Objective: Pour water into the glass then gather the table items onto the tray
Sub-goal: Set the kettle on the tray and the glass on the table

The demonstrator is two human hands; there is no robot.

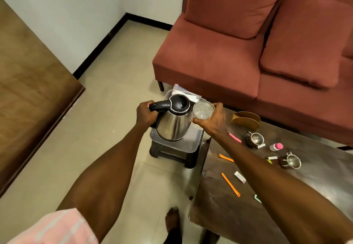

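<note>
My left hand (146, 114) grips the black handle of a steel kettle (174, 124), held tilted above a grey tray (191, 144). A clear glass (202, 109) sits against the kettle's spout side, with my right hand (212, 120) wrapped around it. The tray rests on a small black stool (172, 155) left of the dark table (286, 186). On the table lie two steel strainers (257, 138) (293, 160), a pink-capped bottle (276, 146), orange sticks (230, 184), a pink stick (235, 137) and small sachets (240, 177).
A wooden napkin holder (246, 120) stands at the table's far corner. A red sofa (248, 43) lies behind the table. A wooden surface (28, 81) fills the left side. Papers (181, 91) lie at the tray's far end. My bare foot (172, 219) is on the tiled floor.
</note>
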